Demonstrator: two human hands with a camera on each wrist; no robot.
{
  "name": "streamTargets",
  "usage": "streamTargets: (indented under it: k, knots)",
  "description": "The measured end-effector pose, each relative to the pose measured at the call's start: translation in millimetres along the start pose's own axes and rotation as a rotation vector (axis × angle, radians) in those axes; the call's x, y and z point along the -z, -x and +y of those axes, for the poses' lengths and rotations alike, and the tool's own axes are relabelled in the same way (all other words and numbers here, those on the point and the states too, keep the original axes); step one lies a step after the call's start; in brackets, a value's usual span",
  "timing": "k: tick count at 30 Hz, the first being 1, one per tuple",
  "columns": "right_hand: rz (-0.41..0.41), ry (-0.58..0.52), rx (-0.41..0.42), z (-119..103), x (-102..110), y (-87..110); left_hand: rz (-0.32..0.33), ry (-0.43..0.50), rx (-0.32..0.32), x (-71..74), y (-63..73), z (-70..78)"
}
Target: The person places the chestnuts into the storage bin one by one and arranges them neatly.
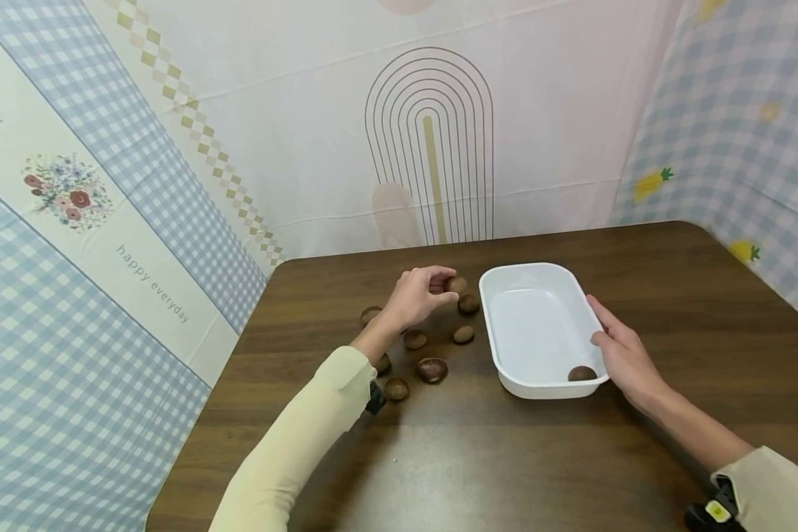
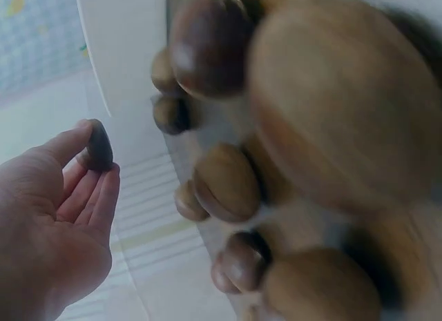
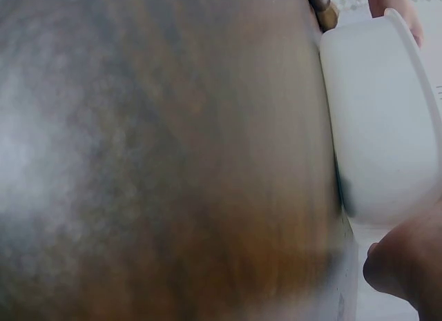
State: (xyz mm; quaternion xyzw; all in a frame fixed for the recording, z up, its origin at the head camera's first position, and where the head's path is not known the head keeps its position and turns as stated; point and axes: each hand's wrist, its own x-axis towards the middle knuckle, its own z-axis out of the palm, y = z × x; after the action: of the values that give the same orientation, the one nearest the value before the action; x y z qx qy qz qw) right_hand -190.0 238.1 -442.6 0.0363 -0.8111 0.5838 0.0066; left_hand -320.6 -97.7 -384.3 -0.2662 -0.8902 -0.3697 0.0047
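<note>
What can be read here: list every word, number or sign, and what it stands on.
"happy everyday": the white band of the checked cloth at left.
"ou", its start cut off by the picture's edge: the same cloth, higher up.
Yellow-green mark on the right wrist's device: too small to read.
White dish, chestnuts: no text visible.

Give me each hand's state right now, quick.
Left hand: closed, pinching a chestnut between thumb and fingers.
Right hand: closed, gripping the white tray by its right side.
</note>
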Motion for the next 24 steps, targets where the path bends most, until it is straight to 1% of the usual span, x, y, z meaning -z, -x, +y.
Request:
streamTargets:
  k: [8, 12, 18, 24]
  knots:
    - [0.004, -0.004, 0.004, -0.1, -0.6, 0.1, -0.008, 0.022, -0.030, -14.3, -11.2, 24.8]
    - [0.008, -0.004, -0.002, -1.4, -1.1, 0.1, -0.006, 0.030, -0.035, -23.6, -16.9, 34.1]
    - [0.003, -0.023, -0.022, -2.2, -1.9, -2.8, -0.018, 0.003, -0.023, -40.9, -22.0, 45.0]
    - [0.005, -0.022, -0.031, -0.1, -1.9, -4.5, -0.064, -0.013, -0.042, -62.0, -24.6, 54.9]
